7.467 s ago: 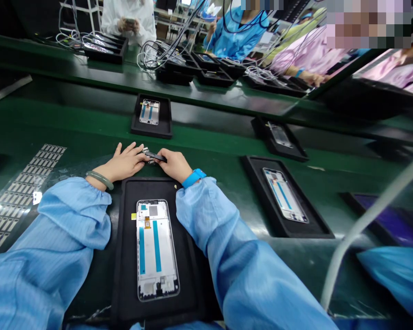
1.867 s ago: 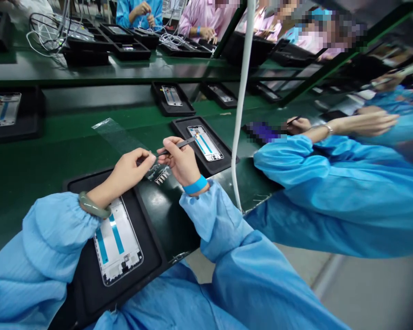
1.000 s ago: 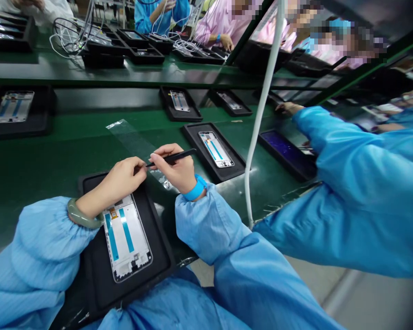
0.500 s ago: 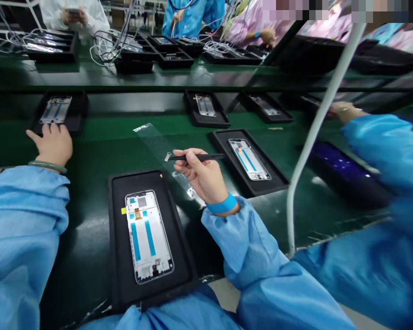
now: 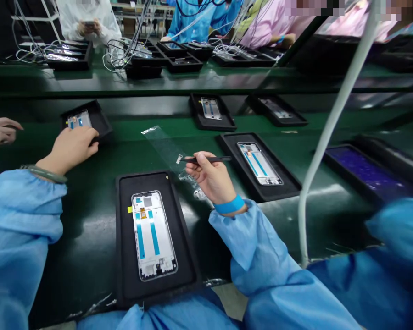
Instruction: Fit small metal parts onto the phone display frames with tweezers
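Observation:
My left hand (image 5: 72, 149), with a green bangle at the wrist, reaches to a black tray (image 5: 101, 121) at the back left. Its fingers are curled over the near side, partly covering the phone frame (image 5: 79, 118) inside; the fingertips are hidden. In my right hand (image 5: 209, 174) are black tweezers (image 5: 216, 159), held level, with a small pale piece (image 5: 179, 159) at their tip. Beneath lies a clear plastic strip (image 5: 161, 144). Before me a black tray (image 5: 124, 247) bears a silver phone frame (image 5: 158, 243) with blue strips and a yellow tab.
Right of my hand is another tray (image 5: 223, 140) with a phone frame (image 5: 259, 162). More trays (image 5: 213, 126) stand behind. A white cable (image 5: 316, 156) hangs at right, near a blue-purple tray (image 5: 371, 172). A co-worker's hand (image 5: 0, 133) is at far left.
The back-left tray has turned and shifted right and nearer with my left hand. A co-worker's hand has appeared at far left; the neighbour's arm at right has drawn back. My right hand keeps its pose.

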Demonstrator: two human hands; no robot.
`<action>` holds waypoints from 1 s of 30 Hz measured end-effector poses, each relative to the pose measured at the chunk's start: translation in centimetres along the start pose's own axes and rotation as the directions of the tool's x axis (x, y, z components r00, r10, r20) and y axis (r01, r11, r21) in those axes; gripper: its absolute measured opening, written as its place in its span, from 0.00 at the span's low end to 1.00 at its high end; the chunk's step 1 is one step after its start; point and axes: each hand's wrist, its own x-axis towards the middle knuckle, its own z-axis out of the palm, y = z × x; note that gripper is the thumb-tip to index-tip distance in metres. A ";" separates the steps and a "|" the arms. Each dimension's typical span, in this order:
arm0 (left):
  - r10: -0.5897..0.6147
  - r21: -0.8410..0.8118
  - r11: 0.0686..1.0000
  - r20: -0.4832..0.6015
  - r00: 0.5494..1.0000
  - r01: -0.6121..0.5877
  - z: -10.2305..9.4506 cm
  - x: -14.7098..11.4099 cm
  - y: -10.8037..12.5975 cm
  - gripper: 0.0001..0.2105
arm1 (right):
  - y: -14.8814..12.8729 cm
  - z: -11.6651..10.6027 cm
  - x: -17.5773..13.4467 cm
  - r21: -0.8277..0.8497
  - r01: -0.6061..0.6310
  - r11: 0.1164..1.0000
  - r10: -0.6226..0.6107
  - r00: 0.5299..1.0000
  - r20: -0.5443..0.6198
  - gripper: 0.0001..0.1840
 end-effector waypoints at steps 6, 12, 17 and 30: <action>0.396 0.233 0.885 0.083 0.915 -0.404 -0.7 -6.2 9.8 0.10 | -0.4 -0.3 -0.1 0.069 -0.041 0.997 0.042 0.999 -0.016 0.15; 0.615 0.079 0.765 0.208 0.761 -0.639 0.4 -13.7 18.1 0.11 | -0.5 -0.1 -1.0 0.053 -0.042 0.998 0.039 0.998 0.049 0.16; 0.615 -0.065 0.787 0.165 0.771 -0.614 0.8 -16.4 21.9 0.14 | 0.2 1.0 -2.3 -0.041 -0.109 0.993 0.114 0.980 0.165 0.17; 0.539 -0.334 0.803 0.051 0.841 -0.494 -0.9 -15.3 20.1 0.13 | 1.9 4.8 -3.6 -0.243 -0.098 0.965 0.158 0.958 0.240 0.13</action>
